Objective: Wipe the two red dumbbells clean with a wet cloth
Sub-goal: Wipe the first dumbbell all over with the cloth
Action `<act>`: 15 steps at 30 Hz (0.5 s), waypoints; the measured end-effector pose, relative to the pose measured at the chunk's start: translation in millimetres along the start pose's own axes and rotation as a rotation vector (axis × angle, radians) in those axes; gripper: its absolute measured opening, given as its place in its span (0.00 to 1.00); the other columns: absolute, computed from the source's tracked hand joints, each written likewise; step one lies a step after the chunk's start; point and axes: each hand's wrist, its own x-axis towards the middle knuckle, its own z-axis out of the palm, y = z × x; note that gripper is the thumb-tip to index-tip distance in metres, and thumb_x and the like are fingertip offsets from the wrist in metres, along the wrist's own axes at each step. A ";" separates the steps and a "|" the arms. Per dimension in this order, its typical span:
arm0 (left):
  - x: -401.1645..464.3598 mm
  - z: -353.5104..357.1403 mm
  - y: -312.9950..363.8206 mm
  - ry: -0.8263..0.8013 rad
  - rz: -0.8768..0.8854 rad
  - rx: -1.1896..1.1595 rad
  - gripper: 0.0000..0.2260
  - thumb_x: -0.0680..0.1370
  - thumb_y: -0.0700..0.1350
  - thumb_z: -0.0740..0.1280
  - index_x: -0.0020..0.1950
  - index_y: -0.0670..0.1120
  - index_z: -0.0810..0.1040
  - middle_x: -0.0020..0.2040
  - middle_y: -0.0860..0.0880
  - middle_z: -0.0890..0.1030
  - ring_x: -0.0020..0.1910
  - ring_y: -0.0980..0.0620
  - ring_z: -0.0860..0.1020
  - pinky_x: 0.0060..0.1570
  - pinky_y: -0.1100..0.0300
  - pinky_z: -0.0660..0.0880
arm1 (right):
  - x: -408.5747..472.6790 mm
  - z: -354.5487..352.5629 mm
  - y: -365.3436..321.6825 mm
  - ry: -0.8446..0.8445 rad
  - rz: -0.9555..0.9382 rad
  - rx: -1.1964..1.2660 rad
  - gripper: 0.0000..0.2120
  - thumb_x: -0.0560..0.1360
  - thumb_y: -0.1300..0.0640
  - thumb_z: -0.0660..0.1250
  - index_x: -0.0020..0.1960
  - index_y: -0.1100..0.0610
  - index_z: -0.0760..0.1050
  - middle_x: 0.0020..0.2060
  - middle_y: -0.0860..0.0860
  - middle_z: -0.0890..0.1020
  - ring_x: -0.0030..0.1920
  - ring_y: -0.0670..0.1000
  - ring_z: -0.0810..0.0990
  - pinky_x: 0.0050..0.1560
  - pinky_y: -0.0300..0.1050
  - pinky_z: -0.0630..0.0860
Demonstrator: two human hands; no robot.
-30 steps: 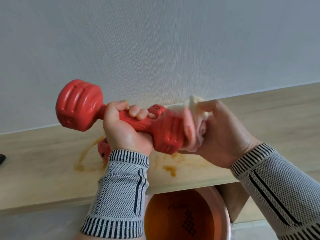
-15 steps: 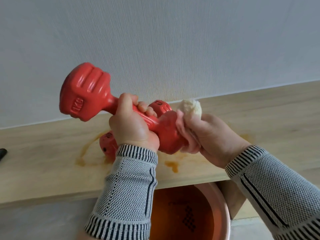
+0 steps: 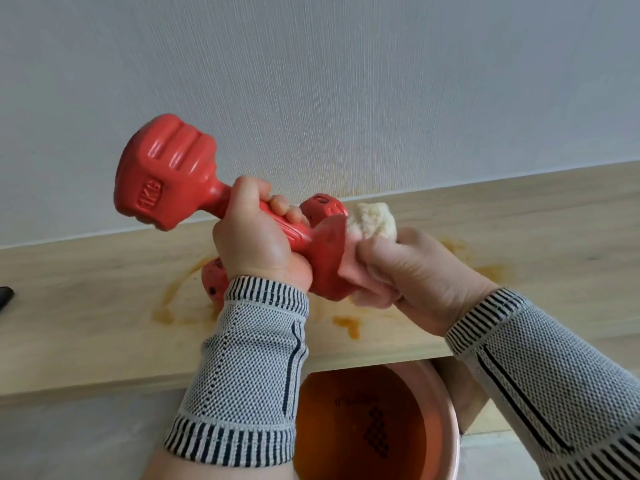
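My left hand (image 3: 256, 244) grips the handle of a red dumbbell (image 3: 166, 171) marked 1KG and holds it tilted in the air, far head up to the left. My right hand (image 3: 412, 271) holds a pale wet cloth (image 3: 372, 221) bunched against the dumbbell's near head. A second red dumbbell (image 3: 322, 206) lies on the wooden shelf (image 3: 86, 306) behind my hands, mostly hidden; one end shows above my fingers and the other below my left wrist.
Orange-brown stains mark the shelf around the lying dumbbell. Below the shelf's front edge stands a pink basin (image 3: 446, 407) of orange-tinted water. A dark object (image 3: 5, 294) pokes in at the far left. A pale wall rises behind the shelf.
The held dumbbell has tilted, its far head rising and turning to show the 1KG mark. My right hand with the cloth has slid lower around the near head.
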 end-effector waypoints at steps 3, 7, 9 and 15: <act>3.3 -3.6 1.6 -0.007 -0.045 -0.054 0.11 0.74 0.40 0.61 0.32 0.47 0.64 0.25 0.52 0.66 0.22 0.54 0.65 0.29 0.62 0.65 | 0.5 3.8 -1.3 0.073 -0.005 -0.044 0.15 0.69 0.64 0.64 0.25 0.53 0.70 0.21 0.49 0.66 0.24 0.49 0.64 0.29 0.44 0.61; 0.0 -2.9 -4.1 -0.042 -0.039 -0.021 0.17 0.74 0.39 0.61 0.25 0.48 0.67 0.24 0.52 0.66 0.22 0.53 0.65 0.29 0.61 0.66 | 6.3 -5.2 -1.6 0.236 0.025 -0.075 0.13 0.75 0.54 0.64 0.35 0.61 0.77 0.29 0.57 0.79 0.32 0.56 0.78 0.33 0.50 0.75; -0.2 -1.4 -4.0 -0.046 -0.016 0.007 0.18 0.74 0.38 0.61 0.23 0.48 0.67 0.24 0.51 0.66 0.21 0.52 0.65 0.29 0.61 0.65 | 6.5 -5.6 -0.7 0.181 0.035 -0.052 0.14 0.76 0.54 0.64 0.36 0.62 0.78 0.33 0.62 0.78 0.34 0.59 0.78 0.36 0.52 0.75; 6.5 -5.1 -2.8 -0.008 -0.063 -0.042 0.11 0.74 0.39 0.61 0.32 0.47 0.64 0.25 0.52 0.67 0.22 0.54 0.66 0.29 0.62 0.66 | 1.5 -1.0 -4.4 -0.002 0.055 -0.006 0.16 0.69 0.64 0.63 0.25 0.54 0.68 0.22 0.51 0.65 0.24 0.47 0.64 0.28 0.42 0.59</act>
